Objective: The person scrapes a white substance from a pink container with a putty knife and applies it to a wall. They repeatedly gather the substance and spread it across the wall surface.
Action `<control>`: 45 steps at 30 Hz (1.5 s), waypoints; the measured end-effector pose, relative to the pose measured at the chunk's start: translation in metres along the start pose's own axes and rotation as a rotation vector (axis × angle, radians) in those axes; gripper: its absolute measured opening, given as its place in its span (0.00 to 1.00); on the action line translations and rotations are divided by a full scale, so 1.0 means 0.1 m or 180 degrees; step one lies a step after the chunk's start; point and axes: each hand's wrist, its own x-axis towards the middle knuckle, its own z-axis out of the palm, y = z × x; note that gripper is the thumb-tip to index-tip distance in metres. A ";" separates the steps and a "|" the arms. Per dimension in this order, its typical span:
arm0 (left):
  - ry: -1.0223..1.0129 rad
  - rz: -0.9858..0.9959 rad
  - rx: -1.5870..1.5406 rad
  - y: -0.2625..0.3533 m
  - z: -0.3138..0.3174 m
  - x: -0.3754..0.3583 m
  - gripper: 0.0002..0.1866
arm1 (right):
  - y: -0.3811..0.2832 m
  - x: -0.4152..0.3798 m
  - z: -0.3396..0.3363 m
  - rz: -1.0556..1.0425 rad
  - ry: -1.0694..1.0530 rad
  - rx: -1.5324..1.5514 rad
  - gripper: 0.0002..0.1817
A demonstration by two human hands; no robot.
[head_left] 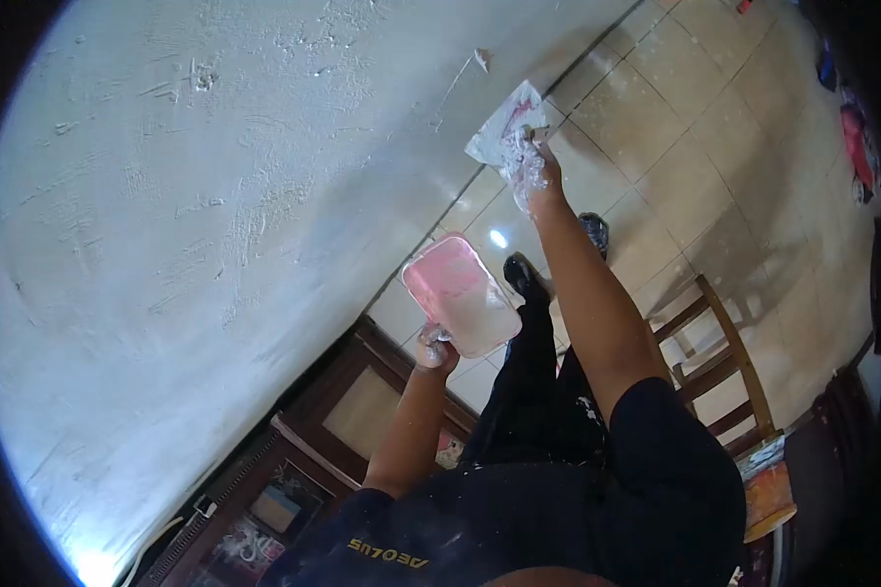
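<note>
Shirt (548,519), left hand (437,347) holding tub (450,274); right (535,168), scraper (494,137)

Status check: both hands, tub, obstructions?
Left hand gripping pink tub. Right hand holding smeared scraper near wall, contact unclear. Chair off to the right, not between scraper and wall.

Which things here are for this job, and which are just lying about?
In the job: pink tub in left hand; smeared flat blade in right hand; patchy white wall.
Just lying about, seemingly: wooden chair; dark cabinet; red bundle.
</note>
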 end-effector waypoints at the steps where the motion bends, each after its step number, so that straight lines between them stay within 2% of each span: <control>1: -0.0039 -0.0023 0.0144 0.04 0.05 -0.01 0.41 | -0.22 -0.17 0.38 0.0026 -0.0105 0.0288 0.14; 3: -0.0021 -0.0057 0.0190 0.06 0.06 0.01 0.41 | -0.33 -0.22 0.71 0.0044 -0.0199 0.0609 0.13; 5: -0.0006 -0.0078 0.0241 0.07 0.04 0.06 0.41 | -0.29 -0.02 0.81 -0.0277 -0.0878 0.0093 0.12; 6: -0.0011 -0.0091 0.0278 0.07 0.01 0.07 0.41 | -0.19 0.05 0.81 -0.0417 -0.0471 -0.0288 0.11; 9: -0.0116 -0.0044 0.0311 0.03 -0.07 0.13 0.40 | -0.02 0.12 0.36 -0.0471 -0.0231 -0.0458 0.13; 11: -0.0164 -0.0089 0.0327 0.02 -0.06 0.13 0.40 | 0.17 0.19 -0.06 -0.0676 0.0407 -0.1008 0.16; 13: -0.0199 -0.0063 0.0368 -0.02 -0.09 0.13 0.39 | 0.06 -0.02 -0.04 -0.0217 0.0625 -0.0563 0.16; 14: -0.0225 -0.0028 0.0387 -0.03 -0.11 0.15 0.39 | 0.01 -0.11 0.04 -0.0234 0.0629 -0.0541 0.16; 16: -0.0407 -0.0029 0.0425 -0.01 -0.08 0.16 0.39 | -0.17 -0.28 0.39 -0.0217 0.0141 0.0200 0.16; 17: -0.0574 -0.0032 0.0440 0.00 -0.06 0.15 0.38 | -0.24 -0.29 0.55 -0.0226 0.0148 0.0217 0.16; 19: -0.0440 -0.0083 0.0493 0.04 0.09 0.09 0.39 | -0.32 -0.25 0.82 -0.0211 -0.0459 0.0631 0.15; 20: -0.0308 -0.0125 0.0522 0.05 0.13 0.09 0.39 | -0.32 -0.21 0.92 -0.0219 -0.0457 0.0647 0.15; 21: -0.0306 -0.0123 0.0538 0.04 0.12 0.10 0.39 | -0.32 -0.15 1.00 -0.0403 -0.0329 0.0111 0.15; 22: -0.0458 -0.0088 0.0568 0.03 0.11 0.12 0.40 | -0.31 -0.07 1.02 -0.0585 -0.0198 -0.0430 0.16; 23: -0.0605 -0.0057 0.0593 0.02 0.09 0.12 0.41 | -0.22 0.05 0.88 -0.0586 -0.0194 -0.0423 0.16; 25: -0.0509 -0.0163 0.0557 -0.01 0.03 0.14 0.41 | 0.05 0.29 0.32 -0.0853 -0.0343 0.0088 0.18; 27: -0.0424 -0.0234 0.0503 -0.03 0.00 0.13 0.41 | 0.01 0.17 0.10 -0.0811 0.0560 -0.0932 0.20; 29: -0.0557 -0.0104 0.0588 -0.05 0.01 0.13 0.40 | -0.04 0.06 0.01 -0.0621 0.0782 -0.0788 0.17; 30: -0.0564 -0.0095 0.0585 -0.05 0.02 0.13 0.40 | -0.11 -0.03 0.07 -0.0536 0.0459 -0.0281 0.17; 31: -0.0672 -0.0083 0.0596 -0.03 0.04 0.13 0.40 | -0.22 -0.11 0.24 -0.0542 0.0461 -0.0273 0.17; 33: -0.0772 -0.0096 0.0619 -0.02 0.07 0.12 0.40 | -0.38 -0.23 0.74 -0.0419 -0.0268 0.0076 0.19; 35: -0.0452 -0.0280 0.0650 -0.01 0.11 0.16 0.41 | -0.43 -0.28 1.07 -0.0652 -0.0929 0.0261 0.19; 36: -0.0451 -0.0285 0.0660 0.00 0.14 0.17 0.41 | -0.49 -0.36 1.28 -0.0711 -0.0488 -0.0242 0.18; 39: -0.0742 -0.0144 0.0519 -0.02 0.20 0.18 0.42 | -0.21 -0.05 1.10 -0.0918 0.0238 -0.0813 0.20; 41: -0.0652 -0.0156 0.0404 -0.06 0.18 0.22 0.43 | -0.03 0.13 0.59 -0.1171 0.0245 -0.0526 0.18; 42: -0.0662 -0.0156 0.0404 -0.06 0.21 0.22 0.43 | 0.04 0.19 0.30 -0.1073 0.0597 -0.0936 0.17; 43: -0.0708 -0.0171 0.0443 -0.04 0.25 0.20 0.43 | 0.21 0.31 -0.13 -0.0970 0.0425 -0.0515 0.18; 45: -0.0778 -0.0175 0.0491 -0.01 0.31 0.20 0.43 | -0.08 0.07 0.05 -0.0585 0.0858 -0.0358 0.19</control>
